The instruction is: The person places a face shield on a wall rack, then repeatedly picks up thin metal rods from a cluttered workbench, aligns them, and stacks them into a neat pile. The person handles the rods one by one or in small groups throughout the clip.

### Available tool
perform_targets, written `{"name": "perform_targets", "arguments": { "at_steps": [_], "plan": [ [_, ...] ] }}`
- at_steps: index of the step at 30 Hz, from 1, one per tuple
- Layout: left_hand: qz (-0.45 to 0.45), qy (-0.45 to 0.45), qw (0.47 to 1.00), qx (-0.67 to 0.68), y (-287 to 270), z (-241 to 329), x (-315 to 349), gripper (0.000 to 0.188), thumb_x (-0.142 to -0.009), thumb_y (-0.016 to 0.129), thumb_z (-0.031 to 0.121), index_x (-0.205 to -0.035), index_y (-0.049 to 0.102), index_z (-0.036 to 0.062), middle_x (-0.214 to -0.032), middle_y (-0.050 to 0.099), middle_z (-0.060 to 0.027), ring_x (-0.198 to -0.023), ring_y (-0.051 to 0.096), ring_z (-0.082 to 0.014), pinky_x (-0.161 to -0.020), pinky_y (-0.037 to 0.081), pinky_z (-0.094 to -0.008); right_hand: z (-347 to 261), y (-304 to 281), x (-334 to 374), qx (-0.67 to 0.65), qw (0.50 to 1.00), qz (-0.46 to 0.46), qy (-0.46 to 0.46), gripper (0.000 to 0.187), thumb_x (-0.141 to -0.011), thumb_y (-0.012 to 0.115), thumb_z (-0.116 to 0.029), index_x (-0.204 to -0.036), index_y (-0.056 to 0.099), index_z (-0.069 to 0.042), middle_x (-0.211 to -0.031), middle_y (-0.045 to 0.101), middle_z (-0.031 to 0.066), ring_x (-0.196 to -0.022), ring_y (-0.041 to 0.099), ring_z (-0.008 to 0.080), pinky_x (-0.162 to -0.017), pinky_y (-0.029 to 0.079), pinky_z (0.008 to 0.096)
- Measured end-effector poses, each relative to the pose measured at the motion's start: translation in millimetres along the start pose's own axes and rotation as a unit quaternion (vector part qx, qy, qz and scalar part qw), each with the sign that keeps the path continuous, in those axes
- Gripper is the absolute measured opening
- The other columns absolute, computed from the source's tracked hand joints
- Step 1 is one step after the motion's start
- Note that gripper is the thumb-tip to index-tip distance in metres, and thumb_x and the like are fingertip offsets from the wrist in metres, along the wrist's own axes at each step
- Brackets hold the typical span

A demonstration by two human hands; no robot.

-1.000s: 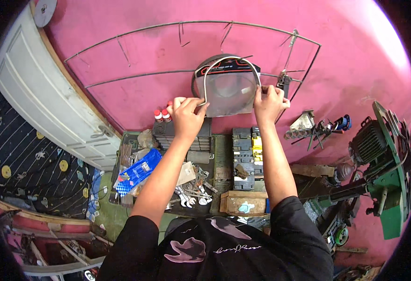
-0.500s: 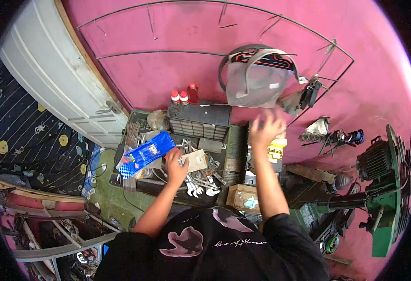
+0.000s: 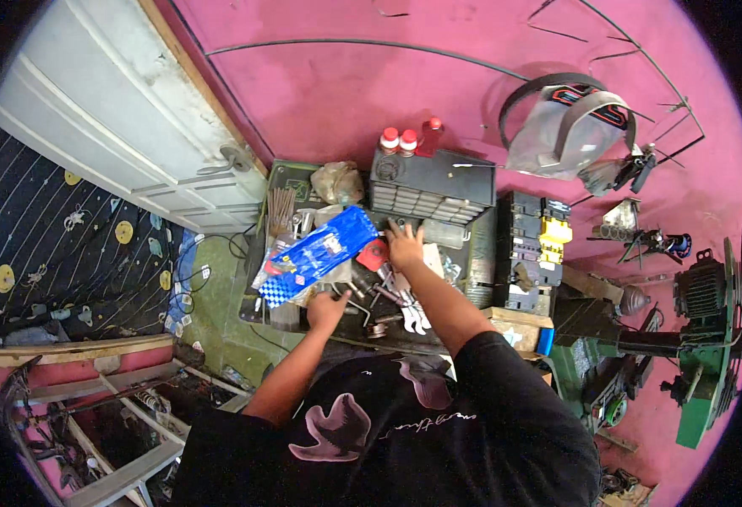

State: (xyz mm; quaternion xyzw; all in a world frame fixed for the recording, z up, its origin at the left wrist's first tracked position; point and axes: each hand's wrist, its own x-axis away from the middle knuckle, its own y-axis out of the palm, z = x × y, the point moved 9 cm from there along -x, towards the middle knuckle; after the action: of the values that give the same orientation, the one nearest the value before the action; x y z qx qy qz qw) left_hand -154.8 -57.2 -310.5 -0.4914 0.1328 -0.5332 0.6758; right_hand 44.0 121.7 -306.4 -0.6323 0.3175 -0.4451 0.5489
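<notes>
Among the hand tools on the bench, my left hand [image 3: 326, 309] is low by the near edge of a blue plastic packet [image 3: 324, 253]. Its thumb and fingers are apart, touching or just over some metal tools. My right hand [image 3: 405, 248] reaches to the packet's right end, fingers spread and pointing away from me, in front of the black drawer cabinet [image 3: 430, 184]. A red object [image 3: 373, 253] lies just left of this hand. Silver wrenches [image 3: 415, 318] lie below my right wrist. What is under the right fingertips is hidden.
Red-capped bottles [image 3: 399, 141] stand on the cabinet. A dark case with yellow parts [image 3: 555, 241] sits to the right, above a wooden box [image 3: 519, 328]. Thin rods [image 3: 281, 209] and a crumpled clear bag [image 3: 337, 182] are at the back left. A green machine [image 3: 709, 338] stands far right.
My right hand has come left from the case with yellow parts to the packet's right end. My left hand has dropped to its near edge. The view has swung, shifting the bench rightward.
</notes>
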Motion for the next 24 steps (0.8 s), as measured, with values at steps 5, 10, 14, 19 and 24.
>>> {"name": "perform_targets", "arguments": {
  "at_steps": [5,10,14,19,24],
  "plan": [
    [0.024,0.033,0.999,0.011,21.9,-15.5,-24.2,0.037,-0.079,0.076,0.039,-0.080,0.074,0.0019,-0.080,0.071,-0.0229,-0.077,0.070,-0.0413,-0.073,0.054,-0.0508,-4.4,-26.4,-14.8,0.030,0.998,0.038,-0.033,0.028,-0.097,0.048,-0.022,-0.116,0.069,-0.015,-0.135,0.060,-0.0007,-0.137,0.041,0.0280,-0.111,0.026,0.0649],
    [0.055,0.050,0.986,0.149,-27.4,-8.3,-29.1,0.033,-0.074,0.077,0.031,-0.075,0.071,-0.0011,-0.075,0.070,-0.0226,-0.071,0.069,-0.0402,-0.068,0.054,-0.0485,-0.5,-88.5,21.3,0.015,0.992,0.122,-0.031,0.020,-0.093,0.056,-0.022,-0.106,0.070,-0.016,-0.118,0.064,0.0002,-0.131,0.045,0.0269,-0.107,0.030,0.0637],
    [0.032,0.083,0.980,0.176,-62.6,16.6,-27.6,0.028,-0.073,0.079,0.025,-0.078,0.067,-0.0003,-0.073,0.070,-0.0181,-0.067,0.069,-0.0328,-0.066,0.053,-0.0425,24.9,-128.2,90.6,-0.063,0.975,0.207,0.043,0.014,-0.087,0.065,-0.023,-0.097,0.069,-0.015,-0.105,0.062,0.0009,-0.118,0.051,0.0289,-0.100,0.033,0.0625],
    [0.010,0.162,0.979,0.126,-87.6,98.9,5.8,0.028,-0.076,0.076,0.024,-0.093,0.067,0.0023,-0.080,0.072,-0.0177,-0.077,0.070,-0.0383,-0.070,0.054,-0.0469,62.9,-130.2,179.8,-0.062,0.950,0.278,0.128,0.016,-0.082,0.074,-0.025,-0.087,0.064,-0.013,-0.098,0.061,0.0027,-0.106,0.054,0.0280,-0.090,0.033,0.0529],
    [-0.023,0.206,0.964,0.166,-43.2,145.1,27.1,0.031,-0.078,0.076,0.025,-0.097,0.064,0.0031,-0.087,0.073,-0.0177,-0.083,0.071,-0.0378,-0.074,0.054,-0.0473,116.0,-144.7,249.1,-0.060,0.920,0.338,0.188,0.018,-0.078,0.076,-0.020,-0.091,0.065,-0.017,-0.102,0.063,-0.0026,-0.106,0.054,0.0259,-0.089,0.032,0.0522]
  ]
}}
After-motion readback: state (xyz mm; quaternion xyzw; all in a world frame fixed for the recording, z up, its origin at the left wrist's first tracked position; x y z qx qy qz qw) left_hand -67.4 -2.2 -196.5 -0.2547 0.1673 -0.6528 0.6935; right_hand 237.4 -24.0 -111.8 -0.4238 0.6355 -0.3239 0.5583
